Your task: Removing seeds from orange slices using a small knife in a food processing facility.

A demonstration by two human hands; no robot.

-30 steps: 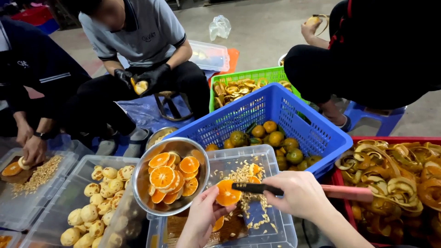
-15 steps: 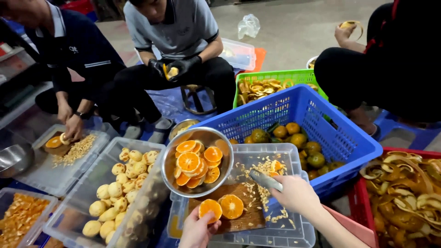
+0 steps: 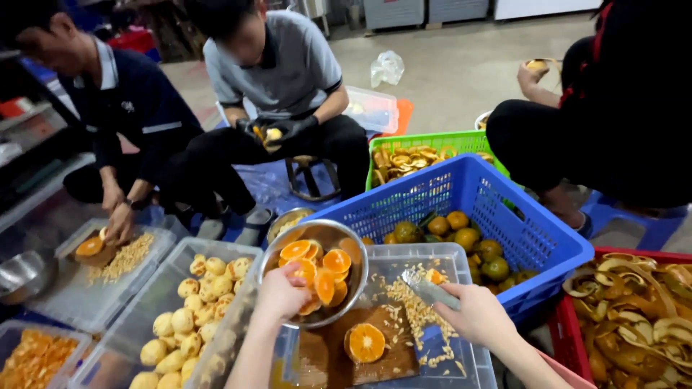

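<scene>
An orange half is being dropped into the steel bowl (image 3: 317,277) by the left hand (image 3: 282,294), its grip pinching the half. A knife (image 3: 431,289) is clasped in the right hand (image 3: 477,315). Next, the orange half on the cutting board (image 3: 365,343) likely needs lifting.

My left hand (image 3: 281,295) sits on the round steel bowl of halved oranges (image 3: 317,274), left of my right hand (image 3: 479,317), which holds the steel knife (image 3: 431,292). One orange half (image 3: 365,342) lies on the brown wooden cutting board (image 3: 339,360) inside the clear plastic tub (image 3: 461,263). Blue plastic crate (image 3: 533,238) behind-right; clear tub of peeled fruit (image 3: 180,317) left.
</scene>
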